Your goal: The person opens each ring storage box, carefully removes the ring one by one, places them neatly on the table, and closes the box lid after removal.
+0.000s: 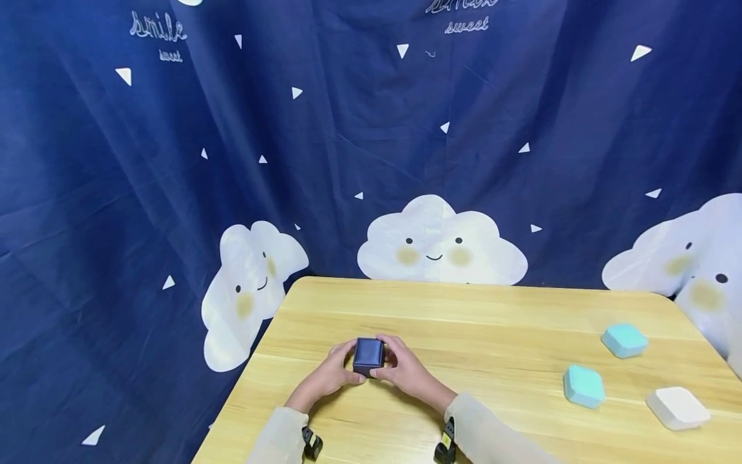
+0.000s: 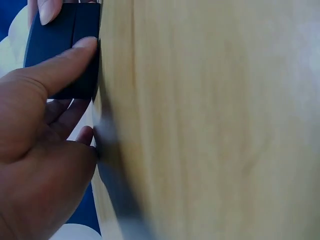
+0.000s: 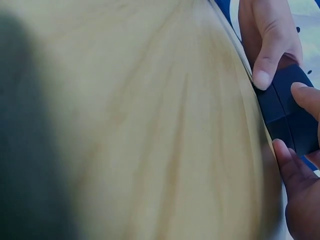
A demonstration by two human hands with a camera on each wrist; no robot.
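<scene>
A small dark navy box point(image 1: 369, 353) with a square top sits on the wooden table, between my two hands. A seam runs across its side, plain in the left wrist view, where the box point(image 2: 52, 42) is seen close. My left hand point(image 1: 330, 375) grips it from the left, thumb on the near face and fingers behind. From the right, my right hand point(image 1: 408, 372) holds it, the thumb at its near right corner and the fingers round the far side. In the right wrist view both thumbs press on the box point(image 3: 281, 102). Its underside is hidden.
Two teal rounded blocks point(image 1: 625, 340) and a white rounded block point(image 1: 678, 408) lie on the right part of the wooden table point(image 1: 493, 328). A dark blue curtain point(image 1: 371, 129) with clouds hangs behind the far edge. Black devices point(image 1: 312, 444) are strapped at both wrists.
</scene>
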